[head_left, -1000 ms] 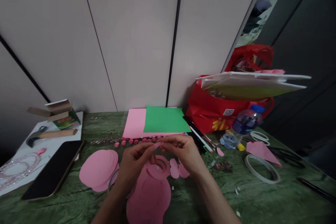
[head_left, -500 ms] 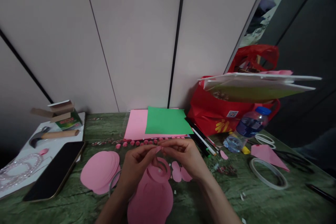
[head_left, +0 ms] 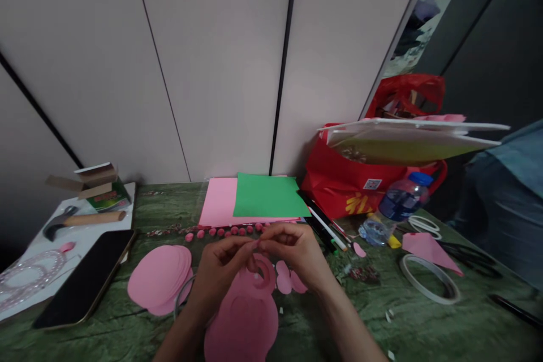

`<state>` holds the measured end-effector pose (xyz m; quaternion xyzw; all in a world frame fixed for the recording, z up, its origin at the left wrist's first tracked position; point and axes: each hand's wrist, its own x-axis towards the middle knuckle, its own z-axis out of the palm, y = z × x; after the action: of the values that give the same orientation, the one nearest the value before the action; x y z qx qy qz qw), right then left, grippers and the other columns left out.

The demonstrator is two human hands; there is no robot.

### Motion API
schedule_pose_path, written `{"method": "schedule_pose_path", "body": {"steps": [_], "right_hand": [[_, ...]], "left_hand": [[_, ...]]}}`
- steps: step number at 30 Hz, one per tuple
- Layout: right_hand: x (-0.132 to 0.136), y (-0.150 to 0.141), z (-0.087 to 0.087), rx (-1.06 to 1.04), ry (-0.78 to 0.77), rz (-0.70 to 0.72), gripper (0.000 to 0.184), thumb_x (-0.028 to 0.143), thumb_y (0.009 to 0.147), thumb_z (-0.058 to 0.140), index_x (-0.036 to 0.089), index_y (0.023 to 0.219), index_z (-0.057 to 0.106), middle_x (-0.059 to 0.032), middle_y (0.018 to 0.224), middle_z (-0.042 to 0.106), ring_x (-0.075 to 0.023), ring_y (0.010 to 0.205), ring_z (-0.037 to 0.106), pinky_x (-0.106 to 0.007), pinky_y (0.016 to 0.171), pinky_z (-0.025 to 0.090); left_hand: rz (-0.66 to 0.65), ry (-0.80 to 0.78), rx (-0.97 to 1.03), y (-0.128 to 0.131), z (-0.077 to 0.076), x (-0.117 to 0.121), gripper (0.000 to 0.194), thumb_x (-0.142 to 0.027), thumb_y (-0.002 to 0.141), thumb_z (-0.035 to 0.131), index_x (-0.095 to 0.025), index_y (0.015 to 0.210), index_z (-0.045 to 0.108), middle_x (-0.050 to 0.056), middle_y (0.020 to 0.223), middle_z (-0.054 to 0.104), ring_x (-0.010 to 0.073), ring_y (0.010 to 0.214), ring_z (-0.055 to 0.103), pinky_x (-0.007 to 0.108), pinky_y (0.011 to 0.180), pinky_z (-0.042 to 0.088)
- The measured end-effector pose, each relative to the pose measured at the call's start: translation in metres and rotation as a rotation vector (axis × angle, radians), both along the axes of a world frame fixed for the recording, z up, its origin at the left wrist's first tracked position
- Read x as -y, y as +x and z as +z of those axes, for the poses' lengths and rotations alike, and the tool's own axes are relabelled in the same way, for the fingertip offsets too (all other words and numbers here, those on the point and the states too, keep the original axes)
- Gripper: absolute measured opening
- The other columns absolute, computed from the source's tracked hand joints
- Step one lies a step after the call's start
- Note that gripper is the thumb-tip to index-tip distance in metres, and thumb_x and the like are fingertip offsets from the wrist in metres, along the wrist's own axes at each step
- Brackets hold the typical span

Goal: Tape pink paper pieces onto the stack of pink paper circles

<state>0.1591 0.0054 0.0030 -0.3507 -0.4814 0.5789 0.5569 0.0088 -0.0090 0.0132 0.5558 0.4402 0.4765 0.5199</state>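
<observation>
Pink scrap (head_left: 256, 244) is pinched by both hands (head_left: 223, 266) (head_left: 294, 251), their forearms slanting inward.

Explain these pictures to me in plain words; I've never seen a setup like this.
There is no machine here. A person works with two bare hands, and one camera worn on the head, looking forward and down, takes every picture.

The left hand and right hand meet in the middle, a small pink piece pinched at their fingertips.

Below them, on the green table, lies a large pink cutout. To the left are a stack of pink shapes, a phone and a hammer. Behind are a green sheet and a row of pink balls. To the right are a bottle and a red bag.
</observation>
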Motion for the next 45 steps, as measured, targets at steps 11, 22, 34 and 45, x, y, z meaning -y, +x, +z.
{"method": "schedule_pose_path", "body": {"steps": [11, 22, 34, 45], "right_hand": [[0.0011, 0.0009, 0.0015, 0.0, 0.001, -0.012, 0.014, 0.025, 0.062, 0.073, 0.018, 0.074, 0.071, -0.001, 0.065, 0.07, -0.0111, 0.057, 0.062, -0.022, 0.057, 0.051], [0.0004, 0.0023, 0.0019, 0.018, 0.009, -0.041, 0.015, 0.024, 0.057, 0.076, 0.017, 0.069, 0.071, -0.0039, 0.073, 0.071, -0.0134, 0.061, 0.064, -0.024, 0.059, 0.052], [0.0008, -0.0009, 0.0017, -0.001, 0.003, -0.032, 0.016, 0.023, 0.056, 0.077, 0.016, 0.067, 0.067, 0.001, 0.061, 0.067, -0.0101, 0.055, 0.06, -0.021, 0.056, 0.049], [-0.0009, 0.0053, 0.0011, 0.071, 0.078, -0.005, 0.018, 0.028, 0.067, 0.069, 0.018, 0.082, 0.071, -0.0035, 0.073, 0.071, -0.0138, 0.065, 0.064, -0.027, 0.064, 0.052]], "left_hand": [[0.011, 0.016, 0.01, -0.0011, -0.0014, -0.0019, 0.016, -0.027, 0.076, 0.059, -0.014, 0.07, 0.066, -0.001, 0.05, 0.06, 0.0117, 0.053, 0.055, 0.023, 0.06, 0.043], [0.052, 0.011, -0.029, -0.0016, 0.0, -0.0018, 0.018, -0.03, 0.074, 0.06, -0.015, 0.067, 0.067, 0.0, 0.05, 0.061, 0.0121, 0.052, 0.053, 0.023, 0.057, 0.042], [-0.018, 0.002, -0.019, -0.0005, 0.002, -0.0012, 0.017, -0.029, 0.075, 0.061, -0.014, 0.074, 0.068, 0.0, 0.051, 0.062, 0.0124, 0.051, 0.056, 0.024, 0.057, 0.043], [0.03, 0.034, -0.044, -0.0024, -0.0014, -0.0021, 0.017, -0.031, 0.075, 0.061, -0.015, 0.073, 0.068, 0.0, 0.053, 0.063, 0.0121, 0.054, 0.055, 0.023, 0.059, 0.043]]}}
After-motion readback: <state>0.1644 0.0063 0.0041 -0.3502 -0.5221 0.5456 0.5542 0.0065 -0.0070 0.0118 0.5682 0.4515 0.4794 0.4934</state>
